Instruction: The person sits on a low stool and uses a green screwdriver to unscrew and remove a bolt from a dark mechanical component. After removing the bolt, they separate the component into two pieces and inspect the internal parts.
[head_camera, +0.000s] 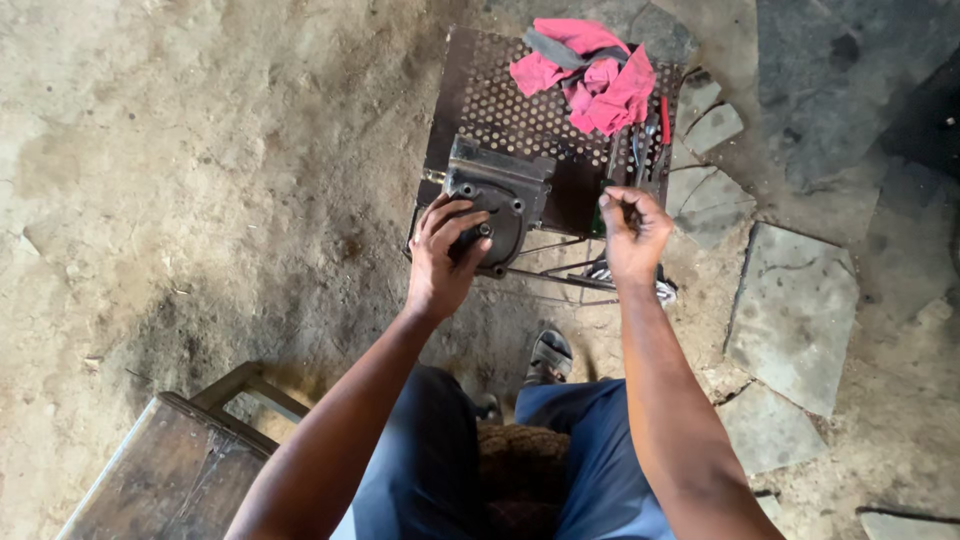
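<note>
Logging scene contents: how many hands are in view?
2. Left hand grips the dark metal housing on the perforated stand; right hand is raised beside it, near the tools.

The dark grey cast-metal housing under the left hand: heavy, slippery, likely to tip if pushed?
The dark grey cast-metal housing looks thick-walled, so probably heavy and rigid. It overhangs the perforated metal stand, so a push might tip it. Its grimy surface may be slippery for the left hand.
</note>
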